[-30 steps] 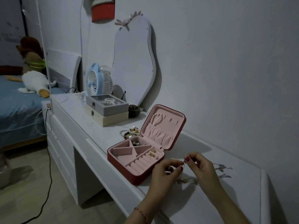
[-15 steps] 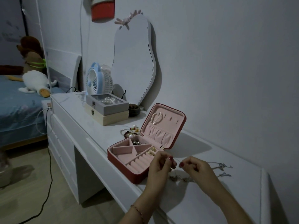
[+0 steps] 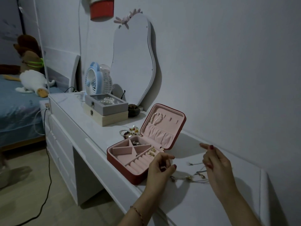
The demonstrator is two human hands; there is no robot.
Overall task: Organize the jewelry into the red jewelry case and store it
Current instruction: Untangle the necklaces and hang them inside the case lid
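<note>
hands (image 3: 160, 168) apart now, necklace (image 3: 197, 172) perhaps lifted.

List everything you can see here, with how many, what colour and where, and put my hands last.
jewelry case: one, red outside, pink inside, open on the desk
pearl bracelet: one, white, in the case lid
earrings: a few, gold, on the ring rolls
chains: count unclear, thin, silver and gold, on the desk between the hands
loose jewelry pile: one, mixed, behind the case
boxes: two, grey on beige, stacked
fan: one, blue and white, behind the boxes
mirror: one, wavy, against the wall
desk: one, white
plush toys: two or more, white and brown, on the bed
left hand: fingers curled, by the case
right hand: over the chains
</note>
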